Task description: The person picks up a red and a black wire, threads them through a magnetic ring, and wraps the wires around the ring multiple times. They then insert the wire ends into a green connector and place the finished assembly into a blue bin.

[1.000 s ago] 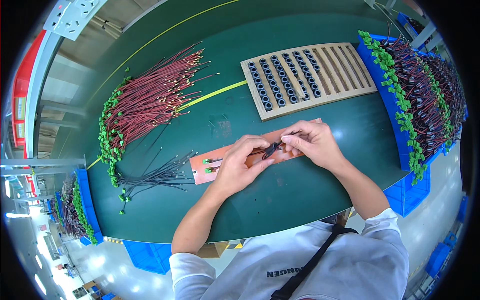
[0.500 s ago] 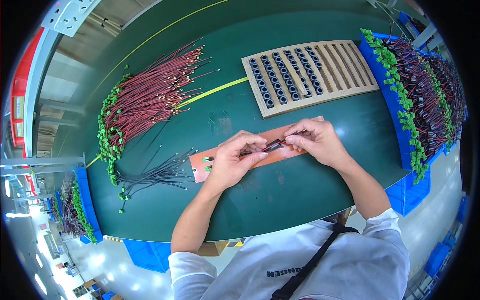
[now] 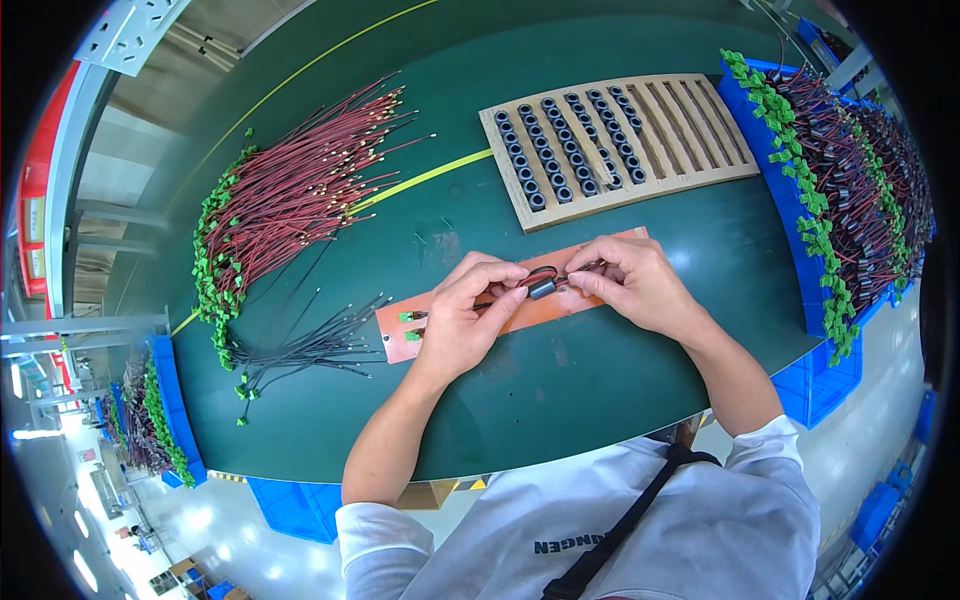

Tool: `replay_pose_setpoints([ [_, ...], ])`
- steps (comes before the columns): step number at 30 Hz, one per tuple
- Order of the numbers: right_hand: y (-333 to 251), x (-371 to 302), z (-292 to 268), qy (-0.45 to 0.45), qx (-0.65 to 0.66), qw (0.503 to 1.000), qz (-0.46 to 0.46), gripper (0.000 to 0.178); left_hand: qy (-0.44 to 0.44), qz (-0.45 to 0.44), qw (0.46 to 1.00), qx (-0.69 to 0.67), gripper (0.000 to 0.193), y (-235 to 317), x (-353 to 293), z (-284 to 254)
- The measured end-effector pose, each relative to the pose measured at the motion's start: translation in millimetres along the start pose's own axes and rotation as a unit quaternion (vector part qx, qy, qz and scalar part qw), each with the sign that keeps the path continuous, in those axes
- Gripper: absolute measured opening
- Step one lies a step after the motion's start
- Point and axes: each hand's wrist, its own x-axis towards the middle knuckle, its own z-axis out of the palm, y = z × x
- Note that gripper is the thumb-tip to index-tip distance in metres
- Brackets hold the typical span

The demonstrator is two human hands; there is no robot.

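Note:
Over a copper-coloured strip board (image 3: 590,303), both hands work on red and black wires (image 3: 541,270). The wires loop through a black ferrite ring (image 3: 541,289) between my hands. My left hand (image 3: 474,308), on the ring's left, pinches the wires between thumb and fingers. My right hand (image 3: 632,284) pinches the wire ends just right of the ring; the fingers partly hide those ends. Green connectors (image 3: 410,317) lie at the board's left end, beside my left hand.
Red wires (image 3: 310,180) with green connectors lie at the far left, black wires (image 3: 320,338) nearer. A wooden tray (image 3: 555,216) holds rows of ferrite rings (image 3: 537,201) beyond the board. At right stands a blue bin (image 3: 790,240) full of wired pieces (image 3: 850,180).
The ferrite ring has turned and shows more clearly between my hands. A wire loop now bulges above it. Both hands remain in nearly the same place.

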Motion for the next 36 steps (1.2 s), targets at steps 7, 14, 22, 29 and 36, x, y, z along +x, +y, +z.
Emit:
replay_pose_setpoints([
  [7, -6, 3, -11, -0.017, -0.048, 0.999, 0.016, 0.008, 0.006, 0.049, 0.995, 0.088, 0.023, 9, 0, 2],
  [14, -7, 3, -12, -0.007, -0.065, 0.997, -0.028, 0.007, -0.027, 0.063, 0.995, 0.071, 0.029, 13, 2, -3],
  [22, -6, 3, -11, 0.000, -0.068, 0.997, -0.021, 0.006, -0.042, 0.070, 0.995, 0.055, 0.033, 13, 2, -7],
  [29, -6, 4, -11, -0.005, -0.064, 0.998, -0.020, 0.006, -0.035, 0.045, 0.998, 0.023, 0.030, 6, -1, -5],
  [36, 0, 3, -8, 0.009, -0.071, 0.996, -0.051, 0.005, -0.055, 0.036, 0.997, 0.050, 0.033, 10, 2, -2],
])
